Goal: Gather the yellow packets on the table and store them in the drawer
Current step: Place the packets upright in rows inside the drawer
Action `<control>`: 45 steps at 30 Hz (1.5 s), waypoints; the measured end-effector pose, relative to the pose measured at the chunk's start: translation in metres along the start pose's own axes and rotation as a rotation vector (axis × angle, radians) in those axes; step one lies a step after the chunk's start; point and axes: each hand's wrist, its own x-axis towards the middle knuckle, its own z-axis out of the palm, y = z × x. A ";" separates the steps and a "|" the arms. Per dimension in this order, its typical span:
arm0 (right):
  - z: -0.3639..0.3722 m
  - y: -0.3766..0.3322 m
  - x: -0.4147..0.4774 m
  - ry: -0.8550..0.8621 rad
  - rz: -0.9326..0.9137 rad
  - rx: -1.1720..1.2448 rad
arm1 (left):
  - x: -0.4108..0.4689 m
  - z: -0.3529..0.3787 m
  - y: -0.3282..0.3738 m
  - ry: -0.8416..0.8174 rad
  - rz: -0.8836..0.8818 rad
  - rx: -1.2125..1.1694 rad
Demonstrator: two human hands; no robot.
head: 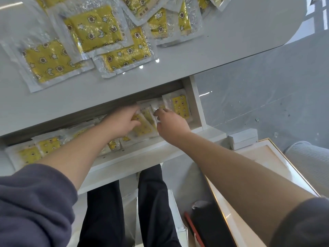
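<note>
Yellow packets (143, 126) sit gripped by left hand (122, 122) and right hand (171, 125) inside the drawer (195, 102), mid-stowing; next, likely, release them and fetch the many on the table (204, 54) above the drawer.

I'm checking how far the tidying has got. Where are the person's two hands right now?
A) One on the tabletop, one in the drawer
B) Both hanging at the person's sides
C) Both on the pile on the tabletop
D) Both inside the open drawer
D: the left hand and the right hand both reach into the open drawer, at the yellow packets lying there.
</note>
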 end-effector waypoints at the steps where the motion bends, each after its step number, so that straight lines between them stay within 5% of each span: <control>1: 0.004 -0.004 0.002 0.013 0.017 0.019 | -0.004 -0.002 -0.008 -0.039 -0.021 0.012; 6: 0.016 -0.022 0.013 0.080 -0.074 -0.153 | -0.020 -0.004 -0.050 -0.159 -0.133 0.040; 13: 0.016 -0.031 0.022 0.006 -0.130 -0.366 | -0.019 0.014 -0.054 0.178 -0.109 0.296; 16: 0.002 -0.037 0.014 0.065 -0.108 -0.305 | -0.033 0.011 -0.040 0.275 -0.102 0.401; 22: -0.044 -0.058 -0.027 0.293 -0.120 -0.059 | -0.079 -0.038 -0.005 0.287 0.211 0.076; 26: -0.086 -0.083 -0.045 0.476 -0.150 0.054 | -0.093 -0.096 0.012 0.446 0.246 0.112; 30: -0.122 -0.115 -0.025 0.514 0.092 0.198 | -0.069 -0.156 0.017 0.663 0.168 0.173; 34: -0.137 -0.145 0.006 0.417 0.592 0.654 | -0.030 -0.194 0.022 0.556 -0.033 0.343; 37: -0.140 -0.166 0.021 0.434 0.799 0.887 | -0.013 -0.199 0.023 0.533 -0.057 0.371; 45: -0.149 -0.181 0.028 0.505 0.999 1.352 | -0.014 -0.239 0.005 0.531 -0.062 0.218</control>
